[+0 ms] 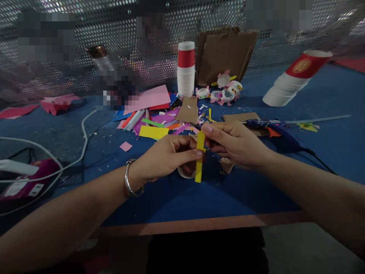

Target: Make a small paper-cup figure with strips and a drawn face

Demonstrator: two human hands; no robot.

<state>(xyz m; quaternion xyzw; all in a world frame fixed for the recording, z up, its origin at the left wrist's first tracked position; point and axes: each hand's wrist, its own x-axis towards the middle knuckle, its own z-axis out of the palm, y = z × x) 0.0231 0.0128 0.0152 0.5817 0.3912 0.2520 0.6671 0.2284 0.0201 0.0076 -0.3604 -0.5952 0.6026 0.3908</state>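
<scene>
My left hand [173, 154] pinches a yellow paper strip [199, 173] between thumb and fingers, the strip standing nearly upright. Close to its top end is my right hand [235, 142], closed around a dark slim pointed tool [195, 125] whose tip sticks out to the left; its kind is mostly hidden by the fingers. Beneath my left hand, the rim of a white round paper piece [186, 176] shows on the blue table. A torn brown cardboard scrap [226, 166] lies below my right hand.
Paper cup stacks [186, 82] [296, 78] stand at the back, the right one leaning. Small paper-cup figures [228, 93] sit before a cardboard sheet [228, 53]. Coloured paper and markers [134, 120] lie left; a blue glue gun [288, 133] right; a power strip [34, 179] far left.
</scene>
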